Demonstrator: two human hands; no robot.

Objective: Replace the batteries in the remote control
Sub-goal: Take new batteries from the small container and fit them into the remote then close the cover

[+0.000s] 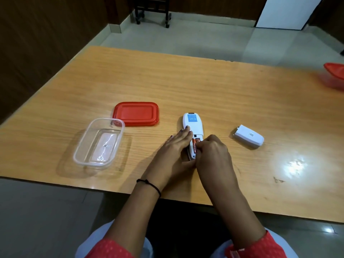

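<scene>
A white remote control (193, 125) lies face down on the wooden table (186, 86), its battery bay uncovered. An orange battery (194, 145) sits in the bay. My left hand (174, 151) grips the remote's left side, fingers laid along it. My right hand (212, 153) is curled over the bay's right half, fingertips pinching at a battery there; that battery is mostly hidden. The white battery cover (249, 136) lies apart on the table, to the right of the remote.
An empty clear plastic container (87, 146) stands at the left, with its red lid (136, 113) behind it. Another red-lidded container (335, 73) sits at the table's far right edge. The table's front edge runs just under my wrists.
</scene>
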